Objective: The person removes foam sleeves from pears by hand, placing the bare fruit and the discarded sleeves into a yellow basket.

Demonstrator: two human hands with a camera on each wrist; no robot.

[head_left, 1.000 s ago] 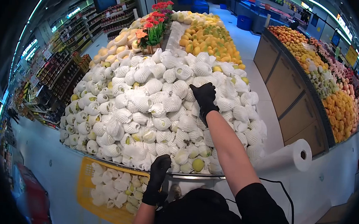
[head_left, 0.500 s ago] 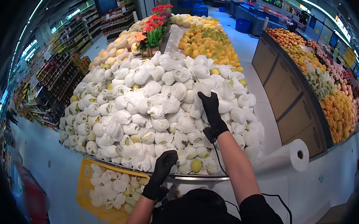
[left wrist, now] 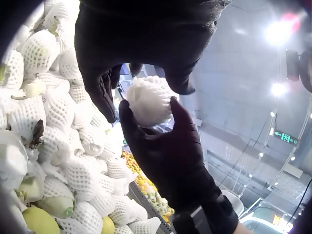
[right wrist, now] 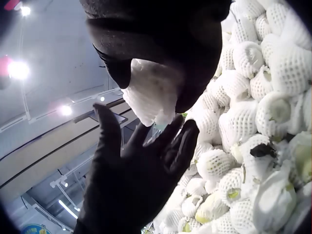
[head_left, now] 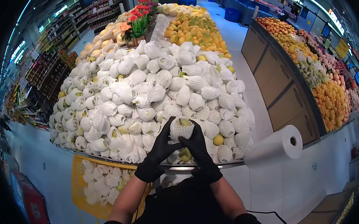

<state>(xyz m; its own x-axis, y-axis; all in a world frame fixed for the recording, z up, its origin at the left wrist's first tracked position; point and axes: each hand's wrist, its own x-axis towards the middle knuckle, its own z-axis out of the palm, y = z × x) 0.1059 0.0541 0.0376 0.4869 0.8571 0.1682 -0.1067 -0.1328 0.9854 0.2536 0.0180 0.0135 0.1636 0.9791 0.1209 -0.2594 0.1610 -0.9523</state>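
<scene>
A fruit in a white foam net [head_left: 181, 130] is held above the near edge of the heap, its top showing pale green. My right hand [head_left: 198, 149] grips it from the right, and the right wrist view shows the net [right wrist: 153, 92] between that hand's thumb and fingers. Facing it from the left is my left hand [head_left: 161, 147], its fingers spread. In the left wrist view, my left hand [left wrist: 146, 39] arches around the wrapped fruit [left wrist: 148, 100] without visibly gripping it. Both hands wear black gloves. Many net-wrapped fruits [head_left: 147, 93] lie piled beyond them.
A yellow crate [head_left: 76, 179] with wrapped fruits stands below the display at left. To the right is a large white roll [head_left: 274, 146]. Potted flowers [head_left: 137, 25] and mangoes [head_left: 196, 31] sit behind the heap; another fruit stand [head_left: 272, 68] is across the aisle.
My right hand has come back from the upper heap to the near edge with a wrapped fruit. My left hand has risen to meet it, and its fingers have spread. The head view has shifted.
</scene>
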